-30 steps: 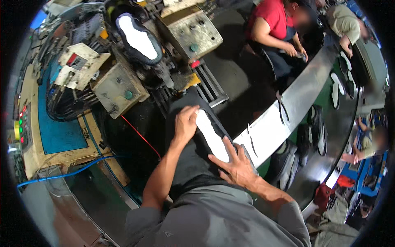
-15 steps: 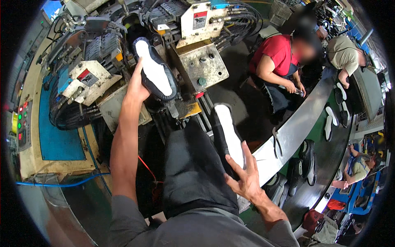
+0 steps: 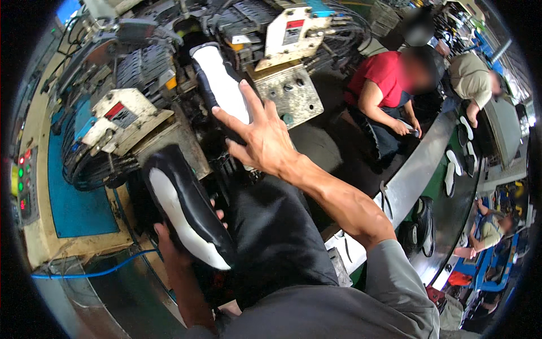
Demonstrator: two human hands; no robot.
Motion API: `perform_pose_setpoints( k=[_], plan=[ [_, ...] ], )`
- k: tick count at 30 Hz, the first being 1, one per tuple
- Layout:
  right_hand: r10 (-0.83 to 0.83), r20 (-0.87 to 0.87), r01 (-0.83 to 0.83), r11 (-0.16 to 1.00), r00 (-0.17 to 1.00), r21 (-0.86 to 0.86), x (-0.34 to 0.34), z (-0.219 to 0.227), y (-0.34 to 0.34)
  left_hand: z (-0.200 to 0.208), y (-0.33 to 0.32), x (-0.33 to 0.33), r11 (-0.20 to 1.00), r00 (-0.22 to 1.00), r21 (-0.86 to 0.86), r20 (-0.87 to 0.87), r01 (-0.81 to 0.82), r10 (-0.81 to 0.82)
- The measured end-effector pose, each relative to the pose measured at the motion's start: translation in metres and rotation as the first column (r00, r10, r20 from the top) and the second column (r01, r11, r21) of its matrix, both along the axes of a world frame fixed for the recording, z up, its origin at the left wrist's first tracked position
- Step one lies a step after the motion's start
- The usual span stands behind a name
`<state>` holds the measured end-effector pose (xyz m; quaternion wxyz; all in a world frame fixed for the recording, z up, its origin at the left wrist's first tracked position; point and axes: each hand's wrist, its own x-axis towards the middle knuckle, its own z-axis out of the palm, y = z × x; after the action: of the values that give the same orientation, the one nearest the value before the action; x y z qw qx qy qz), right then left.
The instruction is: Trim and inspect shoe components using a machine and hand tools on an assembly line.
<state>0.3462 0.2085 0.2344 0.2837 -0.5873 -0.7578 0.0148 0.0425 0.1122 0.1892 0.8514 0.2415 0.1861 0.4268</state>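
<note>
My left hand (image 3: 171, 252) is wrapped round a black shoe upper (image 3: 199, 195) with a white insole, in front of the machine's left side. The fingers show at the shoe's far edge, and its underside faces me at a tilt. My right hand (image 3: 265, 137) reaches across to a second black shoe upper (image 3: 221, 85), white insole facing up. Its fingers straddle the near end of that shoe. The shoe's far end lies at the opening between the two halves of the shoe machine (image 3: 132, 116). Part of my right palm hides the shoe's near end.
At the right runs a curved metal-edged conveyor (image 3: 407, 172) with black shoes (image 3: 422, 223) and white-soled pieces (image 3: 450, 172). Pincers (image 3: 386, 200) lie on its edge. A person in a red shirt (image 3: 379, 79) sits beyond it. A control panel (image 3: 27, 186) stands at far left.
My left hand has drawn its shoe back from the machine toward me. My right hand has carried the other shoe from beside my leg up and left to the machine's opening.
</note>
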Motion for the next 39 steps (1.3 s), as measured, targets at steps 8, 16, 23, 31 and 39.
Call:
perform_pose_setpoints(
  k=[8,16,23,31,39],
  plan=[
    [0.001,0.099,-0.005,0.999,0.995,0.047,-0.032,-0.036,0.015,-0.068,-0.080,-0.039,0.963,0.993,-0.244,-0.053,-0.114,0.104],
    [0.044,0.165,-0.085,0.964,0.985,0.253,-0.031,-0.047,0.027,-0.070,-0.081,-0.007,0.949,0.979,-0.289,-0.191,-0.123,0.069],
    [-0.029,0.218,-0.046,0.943,0.975,0.329,-0.037,-0.029,0.112,-0.075,-0.057,0.020,0.950,0.979,-0.298,-0.202,-0.092,0.031],
    [-0.035,0.067,-0.008,0.835,0.997,0.550,-0.051,-0.031,0.192,-0.096,-0.039,0.028,0.912,0.979,-0.401,-0.204,-0.092,0.009],
    [0.151,-0.066,-0.151,0.988,0.986,0.017,-0.043,-0.086,0.157,-0.096,-0.008,0.045,0.944,0.951,-0.324,-0.305,-0.061,-0.043]
  ],
)
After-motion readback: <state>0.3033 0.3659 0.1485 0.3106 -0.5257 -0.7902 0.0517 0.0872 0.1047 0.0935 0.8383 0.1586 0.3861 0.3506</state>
